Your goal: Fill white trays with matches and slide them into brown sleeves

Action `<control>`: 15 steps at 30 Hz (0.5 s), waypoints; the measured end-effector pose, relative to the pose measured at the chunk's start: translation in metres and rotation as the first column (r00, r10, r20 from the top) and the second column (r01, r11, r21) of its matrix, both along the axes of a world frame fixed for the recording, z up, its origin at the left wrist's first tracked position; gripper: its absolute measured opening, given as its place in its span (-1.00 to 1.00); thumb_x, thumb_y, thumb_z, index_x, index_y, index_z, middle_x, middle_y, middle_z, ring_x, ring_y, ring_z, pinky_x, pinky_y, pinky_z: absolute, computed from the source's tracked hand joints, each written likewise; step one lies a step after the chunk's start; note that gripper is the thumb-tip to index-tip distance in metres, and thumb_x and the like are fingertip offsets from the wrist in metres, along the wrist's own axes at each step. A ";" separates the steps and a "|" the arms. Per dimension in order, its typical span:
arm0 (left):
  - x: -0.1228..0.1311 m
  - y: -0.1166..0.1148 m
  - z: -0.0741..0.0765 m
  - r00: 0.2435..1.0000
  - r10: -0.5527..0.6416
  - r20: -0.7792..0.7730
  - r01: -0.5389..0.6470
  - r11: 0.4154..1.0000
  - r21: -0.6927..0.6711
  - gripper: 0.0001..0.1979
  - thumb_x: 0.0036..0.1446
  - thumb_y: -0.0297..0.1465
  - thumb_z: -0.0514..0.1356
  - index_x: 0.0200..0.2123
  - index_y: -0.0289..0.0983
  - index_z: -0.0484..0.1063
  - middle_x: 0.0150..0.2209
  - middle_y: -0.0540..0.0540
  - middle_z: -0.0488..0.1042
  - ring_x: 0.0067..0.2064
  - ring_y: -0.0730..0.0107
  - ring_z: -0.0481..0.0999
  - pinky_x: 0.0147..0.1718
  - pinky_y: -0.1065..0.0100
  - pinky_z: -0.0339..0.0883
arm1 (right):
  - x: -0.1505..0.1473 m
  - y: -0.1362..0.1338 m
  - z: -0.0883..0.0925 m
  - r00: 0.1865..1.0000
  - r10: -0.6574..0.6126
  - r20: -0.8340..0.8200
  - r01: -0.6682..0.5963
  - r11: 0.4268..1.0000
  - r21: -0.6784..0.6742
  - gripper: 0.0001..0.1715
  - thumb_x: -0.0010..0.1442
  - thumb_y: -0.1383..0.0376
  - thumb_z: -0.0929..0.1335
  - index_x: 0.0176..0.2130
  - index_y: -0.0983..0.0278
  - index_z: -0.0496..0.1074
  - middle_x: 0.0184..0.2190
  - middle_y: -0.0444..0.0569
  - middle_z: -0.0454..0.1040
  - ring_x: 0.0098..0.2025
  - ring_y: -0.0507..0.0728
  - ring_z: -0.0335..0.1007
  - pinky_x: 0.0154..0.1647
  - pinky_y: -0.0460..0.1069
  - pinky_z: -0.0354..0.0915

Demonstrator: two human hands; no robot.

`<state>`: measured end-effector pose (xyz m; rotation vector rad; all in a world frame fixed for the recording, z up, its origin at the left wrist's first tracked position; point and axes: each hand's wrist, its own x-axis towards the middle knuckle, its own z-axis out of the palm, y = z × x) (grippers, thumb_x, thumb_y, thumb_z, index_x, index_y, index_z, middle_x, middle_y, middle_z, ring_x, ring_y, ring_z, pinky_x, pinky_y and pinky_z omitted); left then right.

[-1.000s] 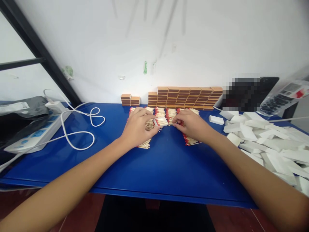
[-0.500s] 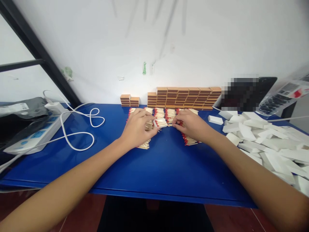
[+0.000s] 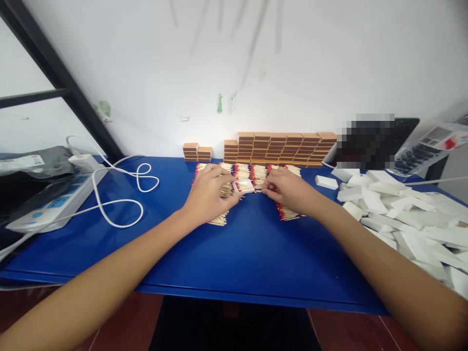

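My left hand (image 3: 209, 192) grips a small white matchbox tray (image 3: 244, 185) by its left end, between thumb and fingers. Some matches with red heads lie in the tray. Just to its right, my right hand (image 3: 283, 187) is closed in a pinch; a matchstick (image 3: 259, 190) seems to be at its fingertips, its other end near the tray. Rows of red-tipped matches (image 3: 242, 170) lie behind and beneath both hands. More matches (image 3: 218, 219) show below the left hand, and another pile (image 3: 288, 213) below the right one. My fingers hide part of these piles.
Brown matchboxes (image 3: 285, 148) are stacked along the wall, with a smaller stack (image 3: 197, 152) to the left. White trays (image 3: 405, 209) heap at the right, a dark screen (image 3: 380, 144) and plastic bottle (image 3: 427, 146) behind. A power strip (image 3: 54, 204) and white cable (image 3: 141, 209) lie left.
My right hand has shifted very slightly right, away from the tray. My left hand keeps its grip on the tray in the same place.
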<state>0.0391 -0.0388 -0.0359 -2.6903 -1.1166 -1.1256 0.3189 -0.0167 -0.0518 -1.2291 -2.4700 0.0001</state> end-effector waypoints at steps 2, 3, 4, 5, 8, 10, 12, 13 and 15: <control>0.000 0.000 0.000 1.000 -0.004 -0.004 0.004 1.000 -0.003 -0.71 0.21 -0.27 0.44 -0.06 -0.29 0.65 -0.12 -0.18 0.62 0.03 0.06 0.49 0.12 -0.01 0.44 | 0.001 -0.001 0.002 1.000 0.001 0.009 -0.001 1.000 -0.002 -0.81 0.30 0.33 0.37 -0.38 0.23 0.49 -0.39 0.06 0.48 -0.22 0.26 0.37 -0.17 0.11 0.23; 0.000 0.000 0.000 1.000 -0.002 -0.004 0.002 1.000 -0.002 -0.71 0.21 -0.26 0.43 -0.06 -0.29 0.65 -0.12 -0.18 0.62 0.03 0.06 0.49 0.11 -0.01 0.45 | 0.001 -0.002 0.004 1.000 0.000 0.012 0.000 1.000 0.002 -0.82 0.30 0.33 0.37 -0.38 0.22 0.48 -0.38 0.06 0.49 -0.21 0.26 0.37 -0.17 0.11 0.23; -0.001 0.001 0.000 1.000 0.002 -0.004 -0.002 1.000 0.001 -0.71 0.21 -0.26 0.43 -0.07 -0.29 0.65 -0.13 -0.18 0.62 0.03 0.05 0.49 0.11 -0.01 0.45 | 0.002 -0.003 0.006 1.000 -0.002 0.012 0.002 1.000 0.011 -0.82 0.30 0.33 0.36 -0.38 0.22 0.47 -0.37 0.07 0.49 -0.22 0.26 0.37 -0.17 0.11 0.23; -0.001 0.001 0.000 1.000 0.007 -0.003 -0.007 1.000 0.005 -0.71 0.21 -0.27 0.44 -0.07 -0.29 0.65 -0.13 -0.18 0.62 0.03 0.05 0.49 0.11 -0.01 0.44 | 0.002 -0.005 0.009 1.000 -0.009 0.005 0.009 1.000 0.027 -0.82 0.31 0.33 0.36 -0.37 0.22 0.47 -0.36 0.07 0.48 -0.21 0.26 0.36 -0.17 0.12 0.24; -0.002 0.002 -0.001 1.000 0.013 -0.004 -0.013 1.000 0.017 -0.72 0.20 -0.29 0.44 -0.06 -0.29 0.65 -0.12 -0.17 0.62 0.03 0.05 0.49 0.11 -0.02 0.44 | 0.000 -0.011 0.018 0.997 -0.049 -0.066 0.056 0.992 0.113 -0.83 0.36 0.29 0.35 -0.33 0.21 0.44 -0.33 0.08 0.48 -0.20 0.28 0.34 -0.17 0.13 0.25; -0.002 0.002 -0.001 1.000 0.000 -0.005 0.000 1.000 0.016 -0.72 0.20 -0.30 0.44 -0.06 -0.29 0.65 -0.11 -0.18 0.62 0.04 0.05 0.49 0.11 -0.02 0.44 | -0.006 -0.017 0.023 0.990 -0.042 -0.137 0.065 0.984 0.167 -0.83 0.38 0.27 0.35 -0.30 0.20 0.43 -0.33 0.06 0.47 -0.19 0.27 0.33 -0.17 0.13 0.24; -0.001 0.001 -0.001 1.000 -0.024 -0.008 0.024 1.000 0.011 -0.72 0.21 -0.29 0.43 -0.05 -0.29 0.64 -0.11 -0.18 0.62 0.05 0.04 0.49 0.12 -0.03 0.43 | -0.014 -0.023 0.026 0.981 0.008 -0.193 0.031 0.980 0.198 -0.85 0.39 0.28 0.36 -0.28 0.20 0.42 -0.32 0.03 0.46 -0.19 0.26 0.34 -0.15 0.13 0.24; 0.000 0.000 0.000 0.999 -0.040 -0.011 0.040 0.999 0.007 -0.72 0.22 -0.28 0.43 -0.05 -0.28 0.64 -0.12 -0.18 0.62 0.05 0.04 0.50 0.13 -0.03 0.42 | -0.019 -0.026 0.026 0.977 0.041 -0.210 0.003 0.979 0.205 -0.86 0.40 0.28 0.36 -0.27 0.20 0.42 -0.32 0.03 0.47 -0.18 0.25 0.34 -0.15 0.13 0.25; 0.002 -0.002 0.001 0.997 -0.080 -0.014 0.080 0.997 0.003 -0.75 0.22 -0.29 0.42 -0.07 -0.26 0.64 -0.11 -0.16 0.63 0.06 0.05 0.52 0.15 -0.03 0.40 | -0.027 -0.031 0.024 0.972 0.084 -0.219 -0.037 0.977 0.208 -0.89 0.41 0.30 0.36 -0.24 0.20 0.42 -0.29 0.03 0.47 -0.16 0.25 0.34 -0.13 0.13 0.25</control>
